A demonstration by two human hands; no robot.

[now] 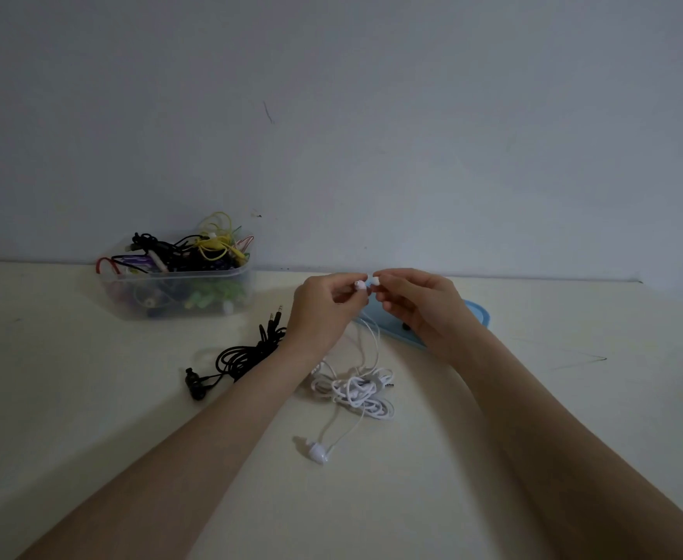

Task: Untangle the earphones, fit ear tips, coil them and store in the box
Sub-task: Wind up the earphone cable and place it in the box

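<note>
At far left the box (176, 276) stands on the bench (89, 398), full of other cables. The left hand (323, 309) pinches a white earbud (359, 285) and the right hand (416, 305) pinches a tip (375, 281) just beside it. So fitting seems under way, while the white cable (356, 392) lies tangled below, not yet coiled or stored.

The blue lid (478, 313) is mostly hidden behind the right hand (416, 301), and a small dark thing on it is too small to tell. The left hand (323, 307) covers the far end of the black cable (242, 355). What lies low in the box (178, 293) blurs behind its cloudy wall. Both forearms run off the bottom edge
</note>
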